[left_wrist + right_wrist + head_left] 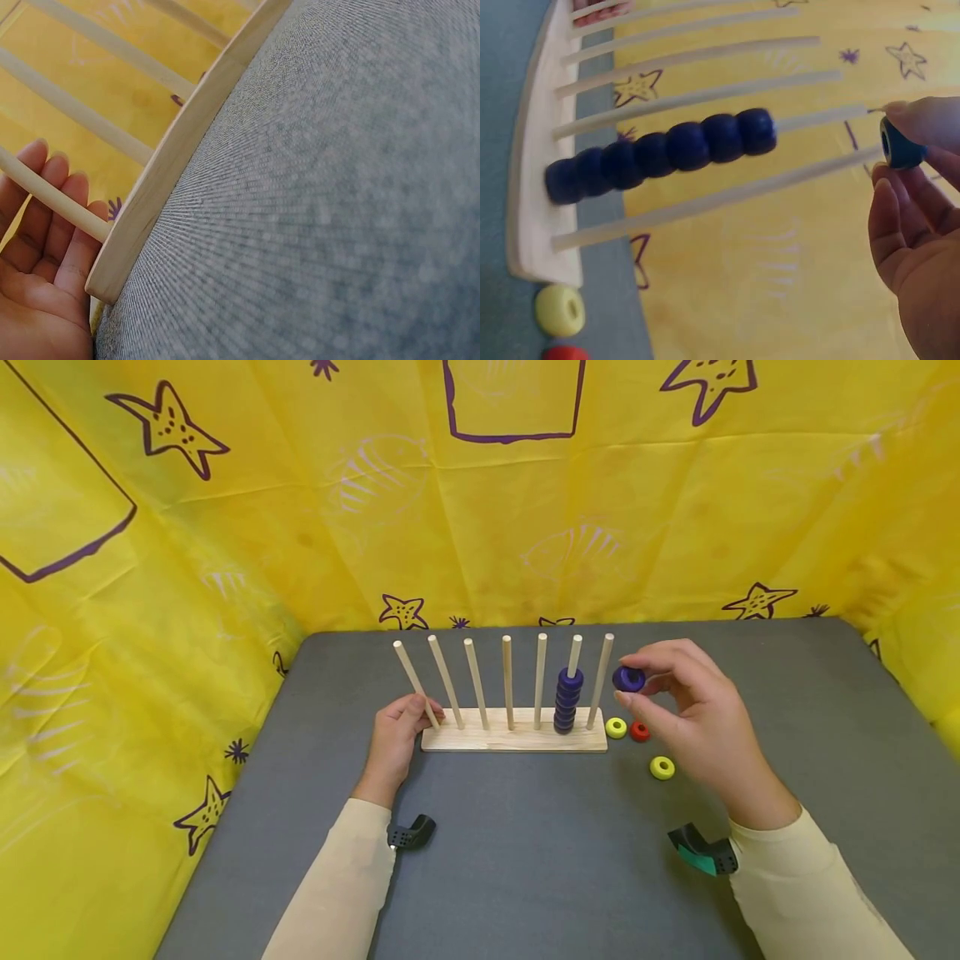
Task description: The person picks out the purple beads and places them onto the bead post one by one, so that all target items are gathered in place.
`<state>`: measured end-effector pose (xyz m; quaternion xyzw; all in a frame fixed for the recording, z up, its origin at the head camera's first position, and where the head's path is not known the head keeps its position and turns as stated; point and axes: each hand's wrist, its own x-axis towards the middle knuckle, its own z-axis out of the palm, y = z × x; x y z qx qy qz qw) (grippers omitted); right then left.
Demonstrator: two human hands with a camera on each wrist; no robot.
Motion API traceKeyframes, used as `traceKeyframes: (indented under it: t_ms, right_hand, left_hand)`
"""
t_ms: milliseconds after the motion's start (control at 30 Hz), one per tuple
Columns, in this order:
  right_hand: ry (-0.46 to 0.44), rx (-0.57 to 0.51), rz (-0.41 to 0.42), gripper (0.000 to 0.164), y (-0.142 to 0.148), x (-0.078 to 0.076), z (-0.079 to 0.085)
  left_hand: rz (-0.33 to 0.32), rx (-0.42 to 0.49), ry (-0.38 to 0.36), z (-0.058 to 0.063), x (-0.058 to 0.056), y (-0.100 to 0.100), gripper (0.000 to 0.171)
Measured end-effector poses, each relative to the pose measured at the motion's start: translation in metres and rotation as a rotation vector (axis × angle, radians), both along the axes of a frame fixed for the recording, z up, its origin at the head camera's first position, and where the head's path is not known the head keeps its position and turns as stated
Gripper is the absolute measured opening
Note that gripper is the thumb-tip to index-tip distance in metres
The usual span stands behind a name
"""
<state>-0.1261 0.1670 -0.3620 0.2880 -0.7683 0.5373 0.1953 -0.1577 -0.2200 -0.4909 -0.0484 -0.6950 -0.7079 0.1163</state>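
Note:
My right hand [693,718] pinches a dark blue ring bead [628,679] between thumb and fingers, its hole showing. In the right wrist view the bead [901,145] is close to the tip of the end peg [742,191]. A wooden peg rack [513,741] stands on the table, with a stack of several dark blue beads [567,702] on its second peg from the right. My left hand [395,735] is at the rack's left end. Its relaxed fingers [56,217] lie behind the leftmost peg [56,199] in the left wrist view.
Two yellow beads, one beside the rack's right end [616,727] and one nearer me [662,767], lie on the grey table [525,860]. A red bead [640,732] is between them. Yellow patterned cloth [480,527] hangs behind the table and at its sides.

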Motion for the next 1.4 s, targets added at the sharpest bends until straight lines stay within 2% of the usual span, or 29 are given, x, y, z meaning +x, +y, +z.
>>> traceKeyframes:
  t_ms: [133,300,600,900,1400]
  right_hand:
    - [0.020,-0.001,-0.014,0.048,-0.007,-0.004,0.011]
    - [0.069,-0.024,0.014,0.046,-0.016,-0.010,0.021]
    - [0.169,0.089,-0.024,0.037,-0.029,-0.021,0.034]
    - [0.133,0.093,0.002,0.035,-0.036,-0.033,0.032]
    - [0.066,0.142,-0.039,0.033,-0.040,-0.040,0.024]
  left_hand:
    - [0.003,-0.005,-0.002,0.000,0.000,0.000,0.041]
    - [0.005,-0.008,-0.007,0.001,0.000,0.000,0.039]
    - [-0.003,0.001,-0.008,0.001,0.000,0.000,0.033]
    - [-0.010,-0.028,-0.017,0.001,0.001,-0.002,0.039]
    - [-0.009,-0.042,-0.018,0.002,0.001,-0.002,0.039]
